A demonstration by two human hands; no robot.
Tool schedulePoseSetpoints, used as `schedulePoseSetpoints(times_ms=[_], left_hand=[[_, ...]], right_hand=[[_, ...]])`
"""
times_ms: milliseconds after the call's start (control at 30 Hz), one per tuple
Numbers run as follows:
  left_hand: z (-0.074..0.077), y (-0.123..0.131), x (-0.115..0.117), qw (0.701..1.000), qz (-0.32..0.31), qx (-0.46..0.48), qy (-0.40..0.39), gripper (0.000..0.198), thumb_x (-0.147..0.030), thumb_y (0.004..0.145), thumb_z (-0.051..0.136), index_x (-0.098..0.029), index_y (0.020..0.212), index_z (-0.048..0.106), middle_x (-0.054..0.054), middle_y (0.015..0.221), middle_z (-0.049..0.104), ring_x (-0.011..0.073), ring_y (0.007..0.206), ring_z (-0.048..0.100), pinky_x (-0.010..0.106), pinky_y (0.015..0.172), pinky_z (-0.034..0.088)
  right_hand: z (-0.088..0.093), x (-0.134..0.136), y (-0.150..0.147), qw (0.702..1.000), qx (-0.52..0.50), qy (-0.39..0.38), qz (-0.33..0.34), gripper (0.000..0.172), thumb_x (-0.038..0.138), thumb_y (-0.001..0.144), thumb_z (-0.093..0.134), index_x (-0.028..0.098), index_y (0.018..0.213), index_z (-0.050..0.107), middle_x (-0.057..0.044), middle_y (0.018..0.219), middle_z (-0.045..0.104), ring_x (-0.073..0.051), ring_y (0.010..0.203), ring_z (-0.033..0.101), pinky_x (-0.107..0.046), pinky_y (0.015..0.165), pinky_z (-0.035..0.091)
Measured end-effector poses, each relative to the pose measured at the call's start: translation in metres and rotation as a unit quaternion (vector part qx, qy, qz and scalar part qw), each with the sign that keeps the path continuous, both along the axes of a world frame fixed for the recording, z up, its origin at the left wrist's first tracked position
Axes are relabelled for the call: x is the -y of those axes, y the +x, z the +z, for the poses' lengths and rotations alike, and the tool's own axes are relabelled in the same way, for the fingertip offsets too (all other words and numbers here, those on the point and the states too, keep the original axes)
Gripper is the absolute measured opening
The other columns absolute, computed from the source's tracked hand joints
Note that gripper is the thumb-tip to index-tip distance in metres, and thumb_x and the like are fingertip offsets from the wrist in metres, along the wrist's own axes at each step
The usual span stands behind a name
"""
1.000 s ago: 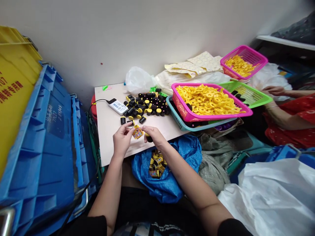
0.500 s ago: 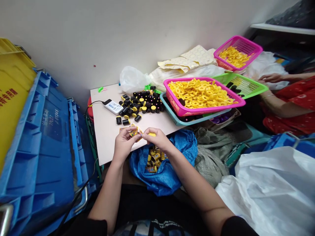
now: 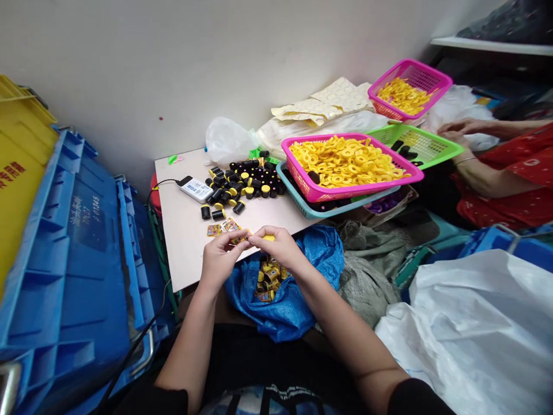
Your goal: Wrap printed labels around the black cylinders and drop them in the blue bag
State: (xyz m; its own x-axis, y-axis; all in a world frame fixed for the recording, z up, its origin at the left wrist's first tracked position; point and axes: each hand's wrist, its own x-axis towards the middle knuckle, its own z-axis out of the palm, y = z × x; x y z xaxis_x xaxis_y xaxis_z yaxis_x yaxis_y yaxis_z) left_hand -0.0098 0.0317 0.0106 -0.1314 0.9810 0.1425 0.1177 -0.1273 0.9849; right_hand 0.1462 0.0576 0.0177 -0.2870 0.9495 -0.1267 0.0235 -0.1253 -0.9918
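While blue crates [image 3: 82, 248] stand beside the pale table [image 3: 185, 248] at far left, a white cabled device [image 3: 194, 188] lies near its left edge. Right of that, loose printed labels [image 3: 215, 230] lie just beyond the left hand [image 3: 222, 252], whose thumb and fingers pinch another small yellow label [image 3: 242, 236] above the table's front edge. Black cylinders [image 3: 224, 193], many yellow-ended, are heaped behind. The right hand [image 3: 279, 246] brings its thumb and forefinger to that label's right end, a yellow-topped piece [image 3: 268, 237] tucked in its grasp. Further right come a blue sack [image 3: 322, 253], a pink basket [image 3: 302, 181] of yellow rings [image 3: 349, 161] and a co-worker's red sleeve [image 3: 531, 150].
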Motion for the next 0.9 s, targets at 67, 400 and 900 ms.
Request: schedulePoseSetpoints(times_ms=[67,400,900], left_hand=[[-0.001,-0.002,-0.001,0.998,0.012,0.049,-0.039,0.028,-0.030,0.062,0.079,-0.017,0.086,0.075,0.006,0.080,0.074,0.0187,0.071,0.068,0.033,0.069,0.058],[-0.003,-0.002,-0.001,0.990,0.027,0.126,-0.059,0.026,-0.030,0.058,0.082,-0.017,0.079,0.077,0.006,0.075,0.074,0.0127,0.060,0.064,0.024,0.056,0.053],[0.002,0.004,0.002,0.967,-0.026,0.234,-0.094,0.038,-0.046,0.059,0.081,-0.016,0.082,0.077,0.006,0.067,0.072,0.0118,0.046,0.060,0.022,0.044,0.048]], right_hand=[[-0.002,0.000,0.002,1.000,-0.001,-0.002,0.005,0.029,0.044,0.068,0.069,0.017,0.062,0.061,0.002,0.056,0.056,-0.010,0.054,0.047,-0.024,0.056,0.038],[0.019,0.003,0.023,0.958,-0.282,-0.032,-0.036,0.039,0.033,0.069,0.074,0.025,0.106,0.065,-0.002,0.106,0.067,-0.016,0.097,0.060,-0.030,0.089,0.045],[0.010,0.006,0.022,0.978,-0.204,-0.015,-0.036,0.039,0.037,0.064,0.080,0.022,0.096,0.063,-0.003,0.101,0.067,-0.013,0.079,0.062,-0.028,0.074,0.052]])
